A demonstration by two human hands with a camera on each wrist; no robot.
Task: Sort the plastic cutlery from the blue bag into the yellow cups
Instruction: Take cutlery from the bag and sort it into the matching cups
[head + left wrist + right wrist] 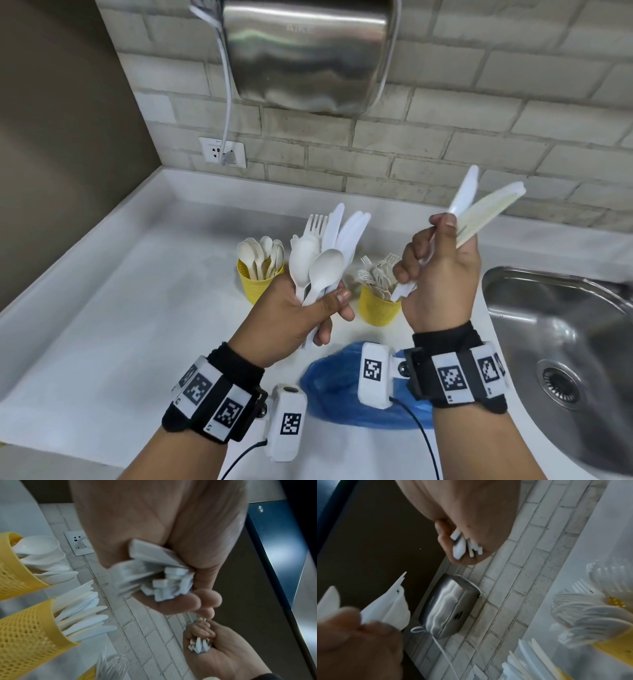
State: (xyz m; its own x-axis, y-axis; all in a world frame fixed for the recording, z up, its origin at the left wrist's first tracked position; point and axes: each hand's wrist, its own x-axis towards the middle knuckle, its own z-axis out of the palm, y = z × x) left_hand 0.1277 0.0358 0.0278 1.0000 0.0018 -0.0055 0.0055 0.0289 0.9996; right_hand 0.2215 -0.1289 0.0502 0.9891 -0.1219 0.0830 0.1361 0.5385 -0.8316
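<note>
My left hand (pixel 308 308) grips a mixed bundle of white spoons, forks and knives (pixel 325 246) upright above the counter. Raised to the right, my right hand (pixel 435 263) holds a few white knives (pixel 479 205), blades up and fanned. Behind the hands stand a yellow cup of spoons (pixel 257 281) and a yellow cup of forks (pixel 378 306). A third yellow cup holding knives (pixel 25 635) shows in the left wrist view; the bundle hides it from the head view. The blue bag (pixel 339 387) lies flat on the counter below my wrists.
A steel sink (pixel 565 342) is set into the white counter (pixel 120 325) at the right. A steel hand dryer (pixel 308 54) hangs on the brick wall, its cord running to a socket (pixel 222 150). A dark wall closes the left side.
</note>
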